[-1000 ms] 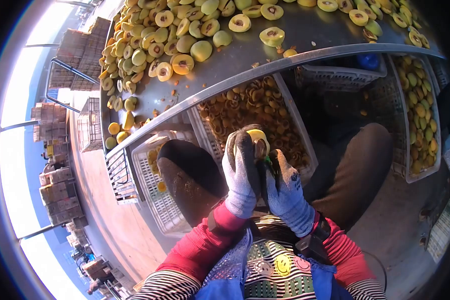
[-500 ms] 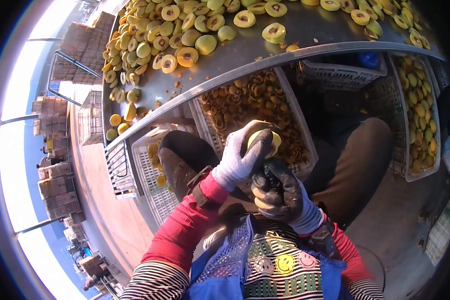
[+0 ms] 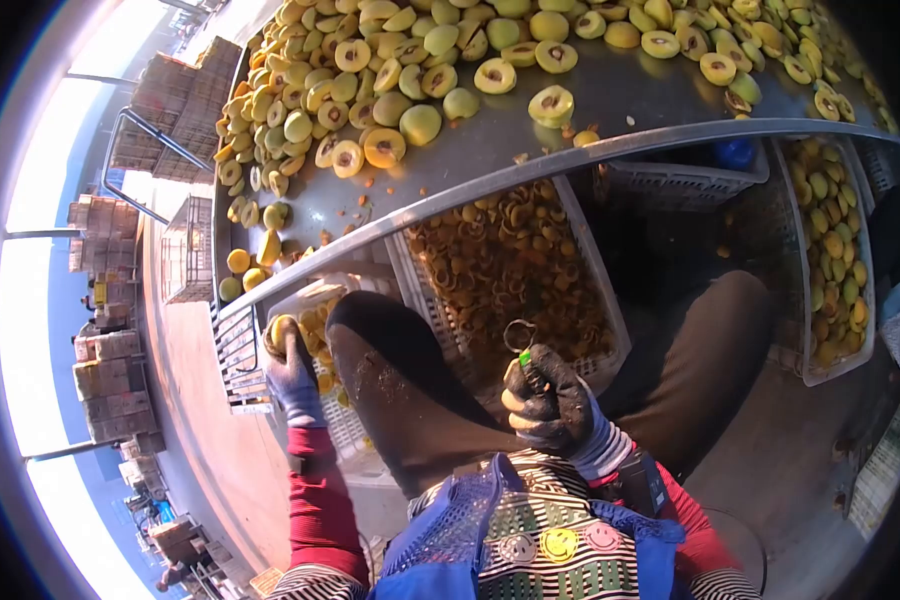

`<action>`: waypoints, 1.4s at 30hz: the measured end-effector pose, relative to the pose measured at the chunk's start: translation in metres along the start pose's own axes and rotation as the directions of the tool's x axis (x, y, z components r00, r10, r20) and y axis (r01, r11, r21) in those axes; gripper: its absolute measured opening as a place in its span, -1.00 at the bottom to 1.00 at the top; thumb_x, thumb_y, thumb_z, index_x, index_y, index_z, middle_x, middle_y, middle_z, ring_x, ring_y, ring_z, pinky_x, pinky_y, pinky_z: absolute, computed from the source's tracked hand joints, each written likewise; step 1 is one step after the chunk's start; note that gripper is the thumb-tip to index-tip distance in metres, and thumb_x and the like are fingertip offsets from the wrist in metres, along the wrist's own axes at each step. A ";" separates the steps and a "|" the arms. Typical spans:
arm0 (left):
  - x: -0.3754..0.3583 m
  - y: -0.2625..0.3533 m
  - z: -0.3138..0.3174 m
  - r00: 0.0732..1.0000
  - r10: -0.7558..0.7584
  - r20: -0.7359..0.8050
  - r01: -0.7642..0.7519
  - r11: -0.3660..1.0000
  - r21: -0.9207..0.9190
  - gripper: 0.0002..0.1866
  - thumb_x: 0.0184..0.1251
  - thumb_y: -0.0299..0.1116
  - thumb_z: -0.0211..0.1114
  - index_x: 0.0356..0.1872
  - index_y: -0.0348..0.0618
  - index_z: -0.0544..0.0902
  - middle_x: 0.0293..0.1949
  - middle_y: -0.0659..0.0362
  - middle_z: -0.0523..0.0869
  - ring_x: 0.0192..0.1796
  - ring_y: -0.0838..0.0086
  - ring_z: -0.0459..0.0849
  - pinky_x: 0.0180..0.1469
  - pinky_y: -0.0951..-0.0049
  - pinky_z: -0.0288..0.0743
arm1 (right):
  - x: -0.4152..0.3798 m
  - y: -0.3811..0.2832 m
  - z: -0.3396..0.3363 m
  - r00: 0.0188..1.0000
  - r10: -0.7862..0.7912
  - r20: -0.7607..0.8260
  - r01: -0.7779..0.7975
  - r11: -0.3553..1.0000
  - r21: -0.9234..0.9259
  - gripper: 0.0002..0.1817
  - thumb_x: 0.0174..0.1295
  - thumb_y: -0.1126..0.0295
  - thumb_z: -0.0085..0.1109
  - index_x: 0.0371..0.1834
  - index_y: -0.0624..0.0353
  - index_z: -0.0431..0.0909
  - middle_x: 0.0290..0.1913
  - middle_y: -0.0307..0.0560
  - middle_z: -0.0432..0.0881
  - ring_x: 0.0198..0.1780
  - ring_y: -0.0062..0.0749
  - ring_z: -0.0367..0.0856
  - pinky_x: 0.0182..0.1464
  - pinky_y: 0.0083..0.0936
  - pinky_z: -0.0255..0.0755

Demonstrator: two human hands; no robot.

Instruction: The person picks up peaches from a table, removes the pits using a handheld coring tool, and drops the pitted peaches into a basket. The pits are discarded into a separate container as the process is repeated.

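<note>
My left hand [image 3: 294,375], in a grey glove with dark fingers, is closed around a yellow peach-like fruit piece [image 3: 280,328] above the side of a white crate [image 3: 345,432] holding yellow fruit pieces. In front of my torso, my right hand [image 3: 555,408] grips a small tool with a green handle and a metal ring [image 3: 519,336] at its end. The ring stands upright and holds nothing. Below it, between my knees, a crate [image 3: 597,262] is filled with brownish-orange scraps.
A metal table [image 3: 440,150] with a raised front edge carries many halved fruits [image 3: 385,148], some showing brown centres. At the right stands a crate [image 3: 803,290] of yellow-green fruits. Stacked crates [image 3: 175,110] stand along the left, beyond the table.
My left hand has moved away from my right hand, left to the side crate, with the fruit in it. The ring tool in my right hand now shows clearly. The view has tilted slightly.
</note>
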State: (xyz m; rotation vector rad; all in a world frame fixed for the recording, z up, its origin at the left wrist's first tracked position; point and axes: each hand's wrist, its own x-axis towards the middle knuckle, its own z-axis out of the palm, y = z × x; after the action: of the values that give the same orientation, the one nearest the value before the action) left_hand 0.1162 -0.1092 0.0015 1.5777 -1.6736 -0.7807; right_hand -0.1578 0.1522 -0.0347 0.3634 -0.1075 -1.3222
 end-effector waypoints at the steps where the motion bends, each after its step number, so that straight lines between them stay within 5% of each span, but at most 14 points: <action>1: 0.031 -0.037 -0.013 0.988 0.150 0.028 -0.145 0.864 0.482 -0.47 0.24 -0.17 0.35 0.13 -0.33 0.50 0.04 -0.07 0.51 0.03 0.13 0.54 0.08 0.26 0.45 | 0.002 0.001 -0.002 0.999 -0.006 -0.036 0.005 1.000 -0.031 -0.55 0.44 0.00 -0.14 -0.31 0.20 0.47 -0.68 -0.35 0.19 -0.75 -0.69 0.09 -0.75 -0.73 0.01; 4: -0.007 0.094 0.059 0.830 0.553 0.064 -0.499 0.688 0.526 -0.53 0.16 -0.31 0.38 0.09 -0.24 0.55 0.05 -0.07 0.50 0.06 0.14 0.53 0.09 0.25 0.44 | 0.013 -0.002 -0.013 0.995 0.017 -0.099 -0.024 0.997 -0.068 -0.58 0.42 0.00 -0.10 -0.26 0.15 0.51 -0.67 -0.35 0.25 -0.75 -0.70 0.13 -0.73 -0.72 0.06; 7: -0.011 0.174 0.173 0.797 0.521 0.306 -0.562 0.825 0.061 -0.70 0.25 -0.18 0.30 -0.12 -0.15 0.65 -0.23 0.02 0.69 -0.17 0.20 0.67 -0.10 0.32 0.50 | 0.020 0.006 -0.018 0.877 -0.195 -0.440 0.095 0.966 -0.239 -0.57 0.40 -0.05 -0.08 -0.27 0.11 0.52 -0.67 -0.36 0.31 -0.75 -0.71 0.16 -0.72 -0.67 0.12; 12: 0.022 0.230 0.355 0.733 0.293 0.614 -0.604 0.696 0.389 -0.37 0.15 0.17 0.24 0.14 -0.02 0.48 -0.08 -0.02 0.67 0.02 0.17 0.65 0.06 0.23 0.50 | 0.018 -0.018 -0.031 0.936 -0.082 -0.342 0.027 0.986 -0.164 -0.54 0.37 -0.11 -0.08 -0.25 0.10 0.49 -0.63 -0.32 0.36 -0.74 -0.69 0.17 -0.72 -0.73 0.07; 15: 0.035 0.240 0.374 0.257 0.370 0.893 -0.465 0.857 -0.221 -0.46 0.04 -0.02 0.38 0.04 -0.05 0.55 -0.14 0.01 0.70 -0.02 0.17 0.66 0.05 0.27 0.50 | 0.018 -0.027 -0.020 0.961 -0.098 -0.259 0.092 0.995 -0.035 -0.55 0.37 -0.10 -0.06 -0.20 0.10 0.49 -0.63 -0.30 0.38 -0.74 -0.67 0.22 -0.72 -0.72 0.12; 17: 0.011 0.236 0.343 0.471 0.524 0.710 -0.565 0.797 -0.214 -0.56 -0.01 -0.19 0.44 -0.08 -0.11 0.59 -0.17 0.01 0.70 -0.12 0.23 0.69 -0.05 0.33 0.53 | 0.013 -0.031 -0.002 0.739 -0.516 -0.434 0.280 0.820 -0.499 -0.53 0.36 -0.07 -0.03 -0.08 0.16 0.45 -0.65 -0.32 0.41 -0.76 -0.63 0.31 -0.74 -0.65 0.18; 23: -0.073 0.192 0.226 0.601 0.340 0.724 0.162 0.835 -0.526 -0.56 0.20 -0.54 0.32 0.11 -0.34 0.44 -0.04 0.13 0.60 0.03 0.51 0.55 0.12 0.48 0.44 | 0.005 -0.049 0.030 0.446 -0.870 -0.211 0.465 0.427 -0.776 -0.73 0.40 0.37 -0.03 0.08 0.26 0.41 -0.24 -0.18 0.60 -0.38 -0.58 0.61 -0.34 -0.69 0.53; 27: -0.114 0.174 0.191 0.588 0.056 0.807 0.447 0.809 -0.382 -0.50 0.42 -0.24 0.13 0.29 -0.30 0.36 0.16 0.08 0.51 0.15 0.45 0.51 0.23 0.44 0.36 | 0.014 -0.045 0.015 0.526 -0.841 -0.124 0.412 0.380 -0.828 -0.64 0.35 0.56 0.00 0.20 0.32 0.34 -0.02 -0.09 0.57 0.01 -0.50 0.57 0.13 -0.62 0.47; 28: -0.120 0.168 0.187 0.622 0.172 0.764 0.351 0.811 -0.468 -0.43 0.47 -0.06 0.01 0.32 -0.27 0.32 0.22 0.05 0.46 0.19 0.42 0.48 0.24 0.43 0.35 | 0.011 -0.040 0.033 0.617 -0.729 -0.295 0.416 0.621 -0.664 -0.61 0.32 0.57 0.05 0.21 0.30 0.34 0.01 -0.10 0.54 0.04 -0.53 0.54 0.12 -0.66 0.44; 33: -0.137 0.154 0.180 0.758 0.216 0.615 0.180 0.837 -0.517 -0.46 0.49 -0.01 -0.05 0.24 -0.26 0.38 0.15 0.04 0.49 0.11 0.37 0.52 0.18 0.41 0.39 | 0.013 -0.019 0.019 0.613 -0.784 -0.102 0.485 0.475 -0.734 -0.65 0.24 0.37 0.25 0.08 0.17 0.50 -0.06 -0.13 0.58 -0.06 -0.57 0.56 -0.08 -0.55 0.48; 35: -0.125 0.144 0.175 0.715 0.473 0.515 -0.348 0.880 -0.324 -0.56 0.52 -0.08 -0.09 0.10 -0.26 0.48 0.04 0.06 0.54 -0.01 0.39 0.56 0.08 0.43 0.44 | 0.002 -0.029 0.031 0.514 -0.399 0.759 0.055 -0.868 -0.494 -0.65 0.20 0.61 0.15 0.08 0.28 0.42 -0.11 0.00 0.50 -0.21 -0.25 0.57 -0.25 -0.44 0.51; 37: -0.121 0.143 0.170 0.683 0.434 0.588 -0.475 0.875 -0.095 -0.62 0.52 -0.14 -0.08 -0.02 -0.27 0.53 -0.04 0.07 0.56 -0.07 0.42 0.57 0.03 0.46 0.44 | -0.005 -0.025 0.035 0.478 -0.331 0.813 0.015 -0.923 -0.385 -0.71 0.19 0.56 0.14 -0.01 0.30 0.43 -0.25 0.11 0.50 -0.30 -0.04 0.57 -0.33 -0.35 0.46; 39: -0.123 0.155 0.164 0.666 0.329 0.670 -0.054 0.916 -0.396 -0.62 0.51 -0.13 -0.05 -0.02 -0.25 0.54 -0.10 0.10 0.58 -0.08 0.47 0.57 0.02 0.49 0.43 | -0.007 -0.020 0.042 0.603 -0.659 0.450 0.093 -0.502 -0.860 -0.79 0.22 0.47 0.14 -0.12 0.29 0.42 -0.40 0.15 0.52 -0.37 0.03 0.59 -0.38 -0.30 0.44; 42: -0.135 0.159 0.165 0.715 0.159 0.681 0.191 0.892 -0.409 -0.62 0.50 -0.11 -0.03 -0.06 -0.23 0.56 -0.17 0.16 0.60 -0.12 0.52 0.56 0.00 0.52 0.42 | -0.007 -0.016 0.035 0.597 -0.651 0.469 0.007 -0.581 -0.814 -0.74 0.22 0.37 0.17 -0.15 0.31 0.41 -0.47 0.19 0.52 -0.41 0.08 0.58 -0.40 -0.27 0.42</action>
State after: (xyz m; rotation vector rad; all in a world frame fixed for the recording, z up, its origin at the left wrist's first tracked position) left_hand -0.1085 0.0318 0.0247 0.9936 -1.7687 -1.8169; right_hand -0.1842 0.1489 -0.0060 -1.1108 1.9060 -1.5667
